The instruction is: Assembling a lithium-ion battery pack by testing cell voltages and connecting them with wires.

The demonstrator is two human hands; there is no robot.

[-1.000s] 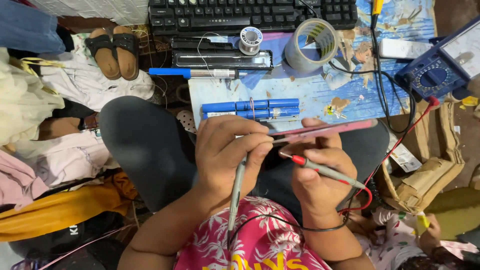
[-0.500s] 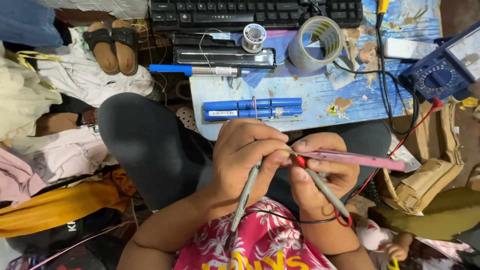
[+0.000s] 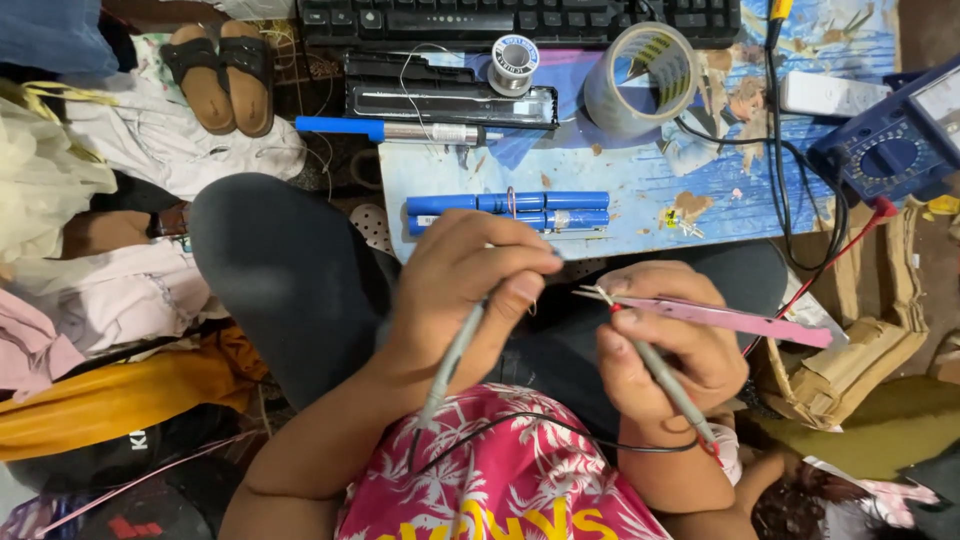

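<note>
A low bench [image 3: 640, 200] with a worn, paint-flecked blue top sits in front of the seated person, in a cluttered floor space with heaps of pale and yellow cloth at the left and a pair of brown sandals [image 3: 218, 70] beyond them. On the bench lie a black keyboard [image 3: 520, 18] at the far edge, a roll of clear packing tape [image 3: 640, 75], a small spool of solder wire [image 3: 514, 56], a blue-handled tool [image 3: 390, 130] and a pack of blue cylindrical battery cells [image 3: 508, 212] near the front edge. A blue multimeter [image 3: 895, 150] rests at the right.

Over the lap, the left hand [image 3: 465, 290] is closed around a grey probe with a black lead [image 3: 455, 355], tip pointing toward the other hand. The right hand [image 3: 670, 345] is clamped on a thin pink strip [image 3: 730, 320] that juts out to the right, and on a grey probe with a red collar [image 3: 665, 380]. Bare wire ends [image 3: 592, 293] show at the strip's left end, just beside the left thumb.
</note>
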